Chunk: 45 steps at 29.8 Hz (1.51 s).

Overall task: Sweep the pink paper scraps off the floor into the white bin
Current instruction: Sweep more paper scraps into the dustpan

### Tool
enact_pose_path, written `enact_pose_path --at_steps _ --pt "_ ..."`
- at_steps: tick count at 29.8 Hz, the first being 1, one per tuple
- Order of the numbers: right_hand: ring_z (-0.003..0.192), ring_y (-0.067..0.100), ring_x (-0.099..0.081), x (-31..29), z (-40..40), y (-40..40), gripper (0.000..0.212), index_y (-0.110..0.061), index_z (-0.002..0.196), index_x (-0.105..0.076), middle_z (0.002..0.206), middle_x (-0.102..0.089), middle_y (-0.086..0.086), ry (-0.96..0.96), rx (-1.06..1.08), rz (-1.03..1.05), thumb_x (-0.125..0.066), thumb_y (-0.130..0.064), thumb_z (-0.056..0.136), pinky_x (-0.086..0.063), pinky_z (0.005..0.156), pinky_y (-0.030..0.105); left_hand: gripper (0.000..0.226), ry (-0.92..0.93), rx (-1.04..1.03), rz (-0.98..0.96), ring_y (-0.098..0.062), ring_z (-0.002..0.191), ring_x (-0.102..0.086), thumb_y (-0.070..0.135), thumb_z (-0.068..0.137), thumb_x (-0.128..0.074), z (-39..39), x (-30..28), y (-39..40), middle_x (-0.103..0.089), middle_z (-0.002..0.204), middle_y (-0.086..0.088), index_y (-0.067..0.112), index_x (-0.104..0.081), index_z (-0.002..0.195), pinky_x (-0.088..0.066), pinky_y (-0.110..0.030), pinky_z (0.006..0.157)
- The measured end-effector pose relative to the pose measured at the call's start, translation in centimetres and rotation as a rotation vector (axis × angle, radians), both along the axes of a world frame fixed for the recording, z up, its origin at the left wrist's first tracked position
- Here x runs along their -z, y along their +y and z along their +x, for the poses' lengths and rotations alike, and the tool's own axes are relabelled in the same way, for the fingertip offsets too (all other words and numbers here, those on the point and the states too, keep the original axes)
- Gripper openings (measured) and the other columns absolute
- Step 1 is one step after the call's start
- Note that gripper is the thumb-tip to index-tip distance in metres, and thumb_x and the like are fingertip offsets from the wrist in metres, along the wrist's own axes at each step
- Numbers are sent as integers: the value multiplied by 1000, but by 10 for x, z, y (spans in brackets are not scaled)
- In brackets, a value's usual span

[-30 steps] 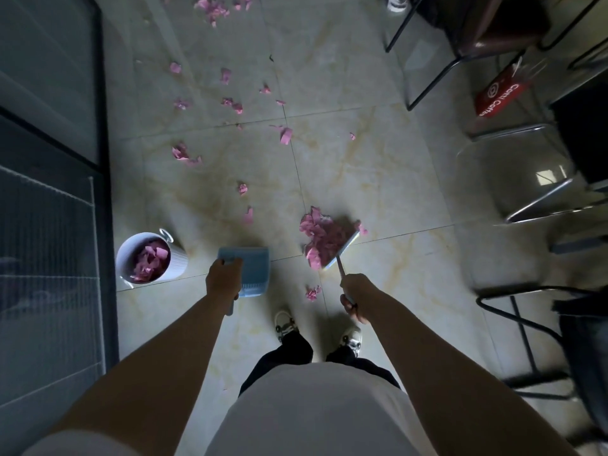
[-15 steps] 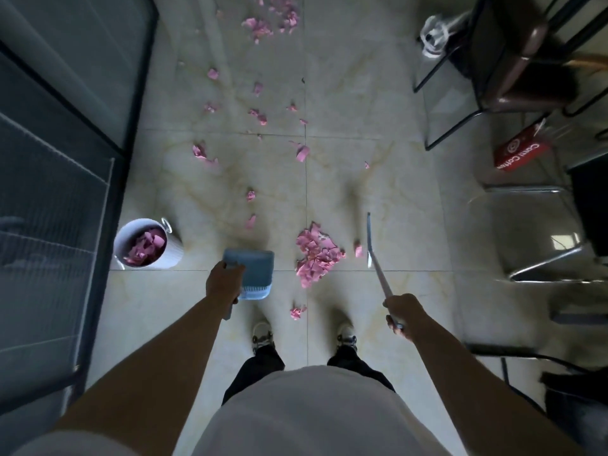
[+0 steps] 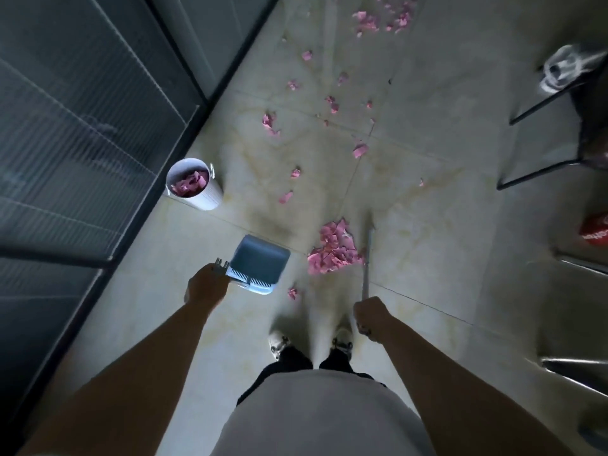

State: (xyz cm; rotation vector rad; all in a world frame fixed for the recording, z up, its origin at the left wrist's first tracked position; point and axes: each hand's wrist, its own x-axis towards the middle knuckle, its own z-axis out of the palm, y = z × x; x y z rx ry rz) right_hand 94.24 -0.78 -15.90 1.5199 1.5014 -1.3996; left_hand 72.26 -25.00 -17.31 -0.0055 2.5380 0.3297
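Head view, looking down at a pale, veined tile floor [image 3: 427,258]. Left hand [image 3: 207,286]: fingers curled round the handle of a blue-grey plastic dustpan [image 3: 260,269], which is held low over the tiles, just left of the main heap. Right hand [image 3: 370,319]: closed in a fist round the thin metal shaft of a broom [image 3: 367,261]; the shaft runs away from the hand toward the far side, and its lower end lies just beside the right edge of the heap. Whether that end touches the floor cannot be told.

Pink paper scraps: a swept-together heap [image 3: 335,251] lies between dustpan and broom shaft; one stray piece [image 3: 292,292] sits near the feet, below the dustpan; loose scraps [image 3: 332,103] are scattered across the far tiles, with a denser cluster [image 3: 381,19] at the far edge.

Round white bin with a small side handle [image 3: 194,184]: stands upright at far left, beside a dark-framed ribbed glass partition [image 3: 82,143], and already holds pink scraps.

At right: black metal chair legs [image 3: 539,172] and part of a red package [image 3: 595,235]. Two light shoes [image 3: 278,343] show at the near centre.
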Motion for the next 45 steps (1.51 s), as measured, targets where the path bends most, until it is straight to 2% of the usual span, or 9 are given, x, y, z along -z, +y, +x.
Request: enact_pose_path --at_steps 4,10,17,24,28,33,34,37,45 --pt "57 8 -38 0 -2 -4 36 -20 64 -34 68 -39 -2 14 -129 12 -43 -10 98 -36 53 19 30 -41 -131 -57 -38 105 -62 24 93 -49 22 -4 -16 -67 111 -17 6 -65 110 -49 -38 85" --pt "41 20 -46 2 13 -2 15 -2 77 -56 54 -50 9 -54 -28 148 -46 -10 85 -32 40 21 33 -61 -125 -181 -38 108 -60 26 86 -46 54 -1 -57 -66 117 -14 19 -67 110 -46 -38 87" --pt "27 14 -48 25 8 27 12 2 85 -57 55 -52 11 -83 -2 223 -49 -7 88 -36 39 17 33 -151 -7 -197 -32 108 -61 24 84 -46 86 25 -78 -68 116 -7 23 -67 109 -43 -32 81" --pt "48 19 -52 34 -19 48 13 3 103 -50 72 -51 16 -196 -207 250 -43 -3 93 -31 29 14 31 -121 60 -161 -35 100 -63 23 81 -45 95 39 -70 -70 106 -9 20 -66 103 -44 -32 74" --pt "56 19 -49 36 -12 20 31 8 122 -49 69 -44 6 -187 -490 190 -44 -3 93 -45 33 23 26 -115 40 -147 -35 99 -62 23 85 -46 97 44 -68 -69 106 -11 17 -65 101 -42 -30 71" --pt "75 28 -67 20 6 -16 8 -1 95 -47 96 -61 16 -160 -666 149 -43 -7 93 -55 51 25 25 -124 74 -109 -36 99 -62 23 87 -45 99 47 -47 -69 106 -12 16 -65 99 -41 -30 72" --pt "79 30 -69 18 8 -21 6 -1 94 -45 91 -61 15 -154 -676 146 -44 -7 93 -58 59 27 25 -123 85 -98 -36 99 -62 22 86 -45 98 47 -41 -69 106 -13 16 -65 98 -42 -31 73" --pt "65 29 -68 12 13 -30 16 -2 105 -49 72 -52 7 -144 -642 136 -46 -10 91 -58 66 35 27 -121 86 -81 -37 100 -62 21 84 -44 94 46 -24 -69 109 -13 16 -65 102 -45 -34 78" --pt "44 13 -56 11 32 -37 30 1 118 -51 68 -50 2 -139 -732 118 -42 -10 91 -49 45 21 34 -119 122 -79 -36 104 -62 24 85 -43 91 49 8 -68 114 -13 17 -65 109 -46 -33 80"
